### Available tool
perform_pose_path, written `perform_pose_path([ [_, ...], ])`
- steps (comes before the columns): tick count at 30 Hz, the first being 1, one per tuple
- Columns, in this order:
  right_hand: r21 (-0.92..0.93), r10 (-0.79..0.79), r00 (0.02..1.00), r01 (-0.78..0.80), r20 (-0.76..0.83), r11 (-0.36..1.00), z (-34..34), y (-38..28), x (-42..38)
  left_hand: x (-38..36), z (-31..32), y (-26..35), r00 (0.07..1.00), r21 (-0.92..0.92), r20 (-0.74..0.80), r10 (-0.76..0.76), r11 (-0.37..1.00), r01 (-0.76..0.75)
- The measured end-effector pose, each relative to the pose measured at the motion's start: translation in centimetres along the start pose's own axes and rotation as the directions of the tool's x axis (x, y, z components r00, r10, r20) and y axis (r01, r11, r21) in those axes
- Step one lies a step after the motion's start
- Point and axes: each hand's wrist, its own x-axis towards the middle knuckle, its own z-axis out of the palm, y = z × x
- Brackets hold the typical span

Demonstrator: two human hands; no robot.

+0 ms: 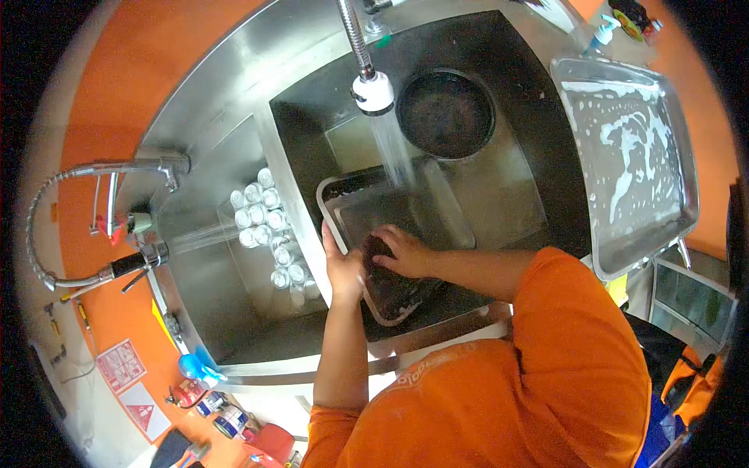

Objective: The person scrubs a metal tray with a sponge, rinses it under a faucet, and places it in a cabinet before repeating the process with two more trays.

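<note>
A rectangular metal tray point(382, 212) lies tilted in the right sink basin, partly in cloudy water. My left hand point(344, 273) grips its left rim, with the thumb along the edge. Inside the tray, my right hand point(406, 254) has its fingers bent over a dark patch; I cannot tell whether this is a scrubbing pad. Above the tray hangs a white spray head point(373, 93) on a flexible hose, with water running down toward the tray's far side. Behind the tray, a round dark pan point(446, 115) rests in the same basin.
In the left basin, several silver cans point(261, 210) stand grouped by the divider, under water from a second spray tap point(140, 259). A soap-streaked metal tray point(628, 156) leans at the right. Behind it is a pump bottle point(605, 33). A blue object point(197, 366) sits near the front-left edge.
</note>
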Motion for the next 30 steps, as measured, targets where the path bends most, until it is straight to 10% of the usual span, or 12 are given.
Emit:
perform_pose_path([
  [10,-0.003,-0.264,0.957,0.266,0.121,0.964,-0.4,-3.4,-1.8,0.0,-0.2,-0.3,1.000,0.046,0.001,0.003,0.999,-0.003],
  [13,-0.101,-0.064,0.995,0.072,0.082,0.992,-0.7,0.3,-0.9,-0.3,0.4,1.5,0.999,0.019,-0.002,-0.049,0.999,0.049],
  [15,0.061,0.421,0.906,-0.424,0.053,0.904,0.4,7.5,1.3,-0.2,0.2,0.3,0.999,-0.057,-0.016,-0.040,0.998,0.039],
  [18,0.111,0.563,0.799,-0.592,0.211,0.798,-0.7,7.0,1.2,0.0,0.0,-0.1,1.000,-0.083,0.029,-0.004,0.997,0.006],
  [22,0.035,0.382,0.923,-0.381,-0.048,0.924,2.5,6.4,-1.5,0.0,-0.5,-0.1,0.999,0.062,0.027,-0.021,0.998,0.020],
  [25,0.142,0.643,0.763,-0.646,0.070,0.750,0.3,6.9,0.3,0.1,0.0,0.0,1.000,0.004,-0.006,0.020,1.000,-0.020],
  [30,0.111,0.578,0.809,-0.568,-0.106,0.816,2.1,8.7,-0.5,-0.3,0.1,0.3,0.997,-0.104,-0.004,-0.078,0.992,0.077],
])
